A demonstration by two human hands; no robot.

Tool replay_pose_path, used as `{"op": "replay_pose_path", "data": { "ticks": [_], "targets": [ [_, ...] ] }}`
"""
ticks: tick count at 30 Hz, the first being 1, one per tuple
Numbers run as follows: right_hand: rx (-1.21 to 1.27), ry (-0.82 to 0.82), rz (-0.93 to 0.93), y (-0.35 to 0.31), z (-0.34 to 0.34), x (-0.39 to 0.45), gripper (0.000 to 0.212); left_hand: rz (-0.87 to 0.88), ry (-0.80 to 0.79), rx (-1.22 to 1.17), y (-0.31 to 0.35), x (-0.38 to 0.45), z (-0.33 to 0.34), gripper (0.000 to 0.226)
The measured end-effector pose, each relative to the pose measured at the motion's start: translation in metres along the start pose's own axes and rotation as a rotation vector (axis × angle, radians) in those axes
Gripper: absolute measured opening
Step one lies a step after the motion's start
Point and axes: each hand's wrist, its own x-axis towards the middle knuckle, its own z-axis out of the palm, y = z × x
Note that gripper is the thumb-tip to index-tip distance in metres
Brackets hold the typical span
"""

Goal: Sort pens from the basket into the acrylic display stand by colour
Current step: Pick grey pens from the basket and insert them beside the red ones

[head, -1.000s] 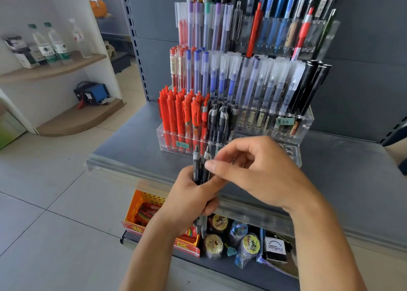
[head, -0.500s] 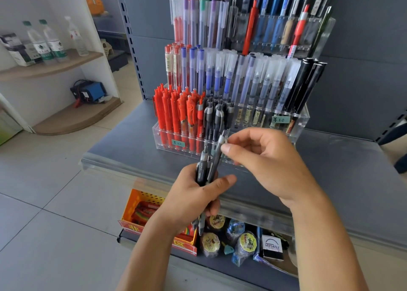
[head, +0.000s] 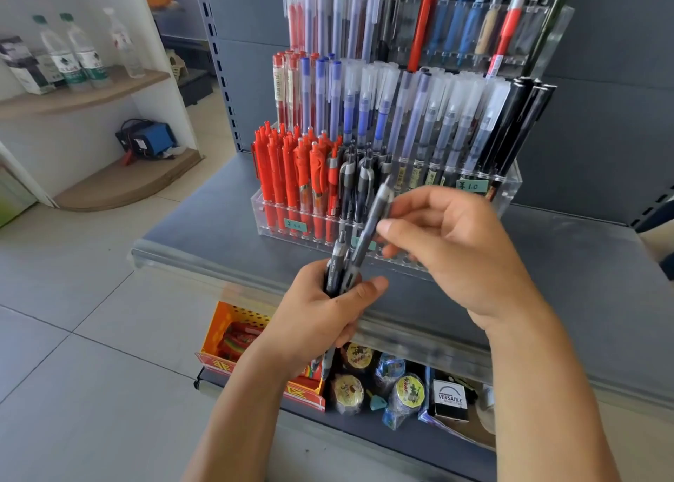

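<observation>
Pens: head view, 1 camera. At lower centre of frame our left hand (head: 321, 310) wraps a small bundle of black pens (head: 337, 270), held upright as stock for feeding. Our right hand (head: 448, 241), centre frame, pinches 1 black pen (head: 372, 222) tilted, thumb and fingers closed on its barrel, likely separating it for the black row. Acrylic display stand (head: 510, 190) sits just behind, red pens (head: 291, 175) grouped left. Basket not identifiable.

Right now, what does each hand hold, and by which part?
Left hand grips a bundle of black pens around their middles; right hand pinches one black pen on its upper barrel.
</observation>
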Motion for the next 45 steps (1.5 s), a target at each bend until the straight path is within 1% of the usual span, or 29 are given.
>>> {"op": "replay_pose_path", "data": {
  "ticks": [3, 5, 9, 13, 17, 22, 26, 35, 45],
  "targets": [
    [0.128, 0.168, -0.092, -0.001, -0.004, 0.002, 0.011, -0.008, 0.001, 0.031, -0.001, 0.0, 0.0, 0.04],
    [0.142, 0.274, -0.173, -0.001, -0.007, 0.004, 0.014, -0.01, 0.007, 0.03, -0.002, 0.0, -0.001, 0.044],
    [0.062, 0.43, -0.322, 0.0, -0.01, 0.01, 0.015, -0.022, 0.026, 0.038, -0.003, 0.0, -0.003, 0.047],
    [-0.061, 0.502, -0.407, -0.001, -0.011, 0.017, 0.015, -0.033, 0.04, 0.027, -0.005, 0.001, -0.004, 0.042],
    [-0.119, 0.5, -0.434, 0.003, -0.008, 0.022, 0.01, -0.045, 0.047, 0.019, -0.006, 0.001, -0.005, 0.047],
    [-0.165, 0.486, -0.44, 0.008, -0.003, 0.026, 0.006, -0.045, 0.034, 0.005, -0.006, 0.001, -0.003, 0.038],
    [-0.191, 0.474, -0.431, 0.011, 0.0, 0.029, 0.004, -0.042, 0.028, 0.011, -0.006, 0.001, -0.002, 0.041],
    [-0.238, 0.423, -0.408, 0.016, 0.007, 0.031, 0.005, -0.041, 0.035, 0.004, -0.006, 0.001, -0.002, 0.041],
    [-0.31, 0.352, -0.326, 0.023, 0.012, 0.032, 0.009, -0.044, 0.035, -0.005, -0.006, 0.002, -0.002, 0.037]
  ]
}}
